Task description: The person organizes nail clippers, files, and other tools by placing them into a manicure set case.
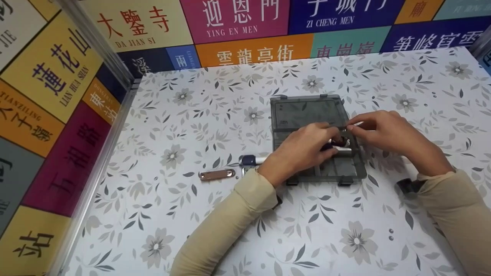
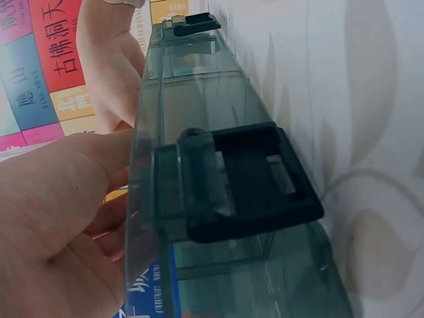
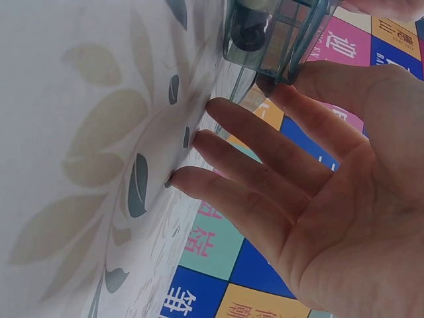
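Note:
A translucent grey plastic compartment box (image 1: 307, 111) lies on the table with its lid folded back away from me. My left hand (image 1: 303, 147) reaches over its compartments. Thumb and fingers close around a glossy dark brown object (image 1: 339, 142) with a shiny edge; its kind is hard to make out. In the left wrist view, the box wall and a black latch (image 2: 252, 182) partly hide those fingers. At the box's right side, my right hand (image 1: 383, 130) pinches the edge between thumb and index finger. Its other fingers spread out near the tabletop in the right wrist view.
Left of the box lie a brown and silver pocket tool (image 1: 216, 174) and a white stick-like item with a dark blue end (image 1: 249, 160), partly behind my left wrist. A floral cloth (image 1: 199, 226) covers the table. Panels with lettering (image 1: 245, 23) stand along the back and left.

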A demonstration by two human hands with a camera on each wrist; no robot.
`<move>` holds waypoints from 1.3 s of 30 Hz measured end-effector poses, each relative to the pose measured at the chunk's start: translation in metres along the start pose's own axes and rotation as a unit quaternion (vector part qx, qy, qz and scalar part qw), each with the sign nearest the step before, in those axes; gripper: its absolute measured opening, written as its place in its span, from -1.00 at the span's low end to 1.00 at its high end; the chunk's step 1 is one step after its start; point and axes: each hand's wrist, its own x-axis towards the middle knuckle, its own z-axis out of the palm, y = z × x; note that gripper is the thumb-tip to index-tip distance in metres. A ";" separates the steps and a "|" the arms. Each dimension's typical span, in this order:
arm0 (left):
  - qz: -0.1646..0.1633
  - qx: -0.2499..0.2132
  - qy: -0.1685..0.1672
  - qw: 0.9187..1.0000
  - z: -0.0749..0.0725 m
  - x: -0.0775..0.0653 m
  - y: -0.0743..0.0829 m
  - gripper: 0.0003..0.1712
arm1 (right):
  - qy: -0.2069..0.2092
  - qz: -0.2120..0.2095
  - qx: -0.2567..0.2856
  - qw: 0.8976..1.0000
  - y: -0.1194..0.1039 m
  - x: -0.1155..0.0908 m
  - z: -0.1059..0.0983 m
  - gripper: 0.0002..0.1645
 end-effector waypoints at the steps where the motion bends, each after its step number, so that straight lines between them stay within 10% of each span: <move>1: 0.000 -0.004 0.000 1.000 -0.001 0.000 0.000 -0.69 | 0.000 0.000 0.000 1.000 0.000 0.000 0.000 -0.56; 39: -0.003 -0.004 0.042 0.999 -0.024 -0.060 -0.033 -0.81 | -0.011 0.023 0.024 0.999 -0.002 -0.003 -0.002 -0.59</move>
